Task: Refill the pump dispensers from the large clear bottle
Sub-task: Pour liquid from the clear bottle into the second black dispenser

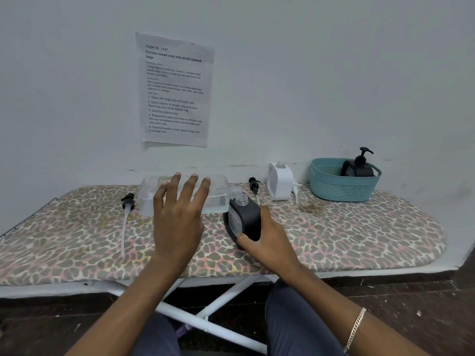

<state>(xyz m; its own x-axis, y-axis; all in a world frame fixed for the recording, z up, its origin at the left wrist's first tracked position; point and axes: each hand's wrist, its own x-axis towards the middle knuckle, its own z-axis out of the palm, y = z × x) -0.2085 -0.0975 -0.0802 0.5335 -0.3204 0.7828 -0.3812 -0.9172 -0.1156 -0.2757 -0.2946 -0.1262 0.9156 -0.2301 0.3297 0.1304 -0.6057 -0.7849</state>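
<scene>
While gripped, black dispenser (248,217) neighbors boxy clear bottle (218,197).

L hand (177,219) spread over large clear bottle (147,197), lying sideways; R hand (270,236) grips tilted black dispenser (248,215).

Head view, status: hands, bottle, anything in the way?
Left hand open over large clear bottle, lying sideways. Right hand grips uncapped black dispenser, tilted at bottle's mouth. Loose pump lies behind.

On the worktop (359,227) the bottle (218,196) lies on its side, neck rightward, over a dispenser (246,217) tilted just before it. A pump (128,201) lies left of the bottle; a second pump (254,185) right, beside a second dispenser (279,182). Far right, a basket (341,188) holds a third dispenser (358,168).
</scene>
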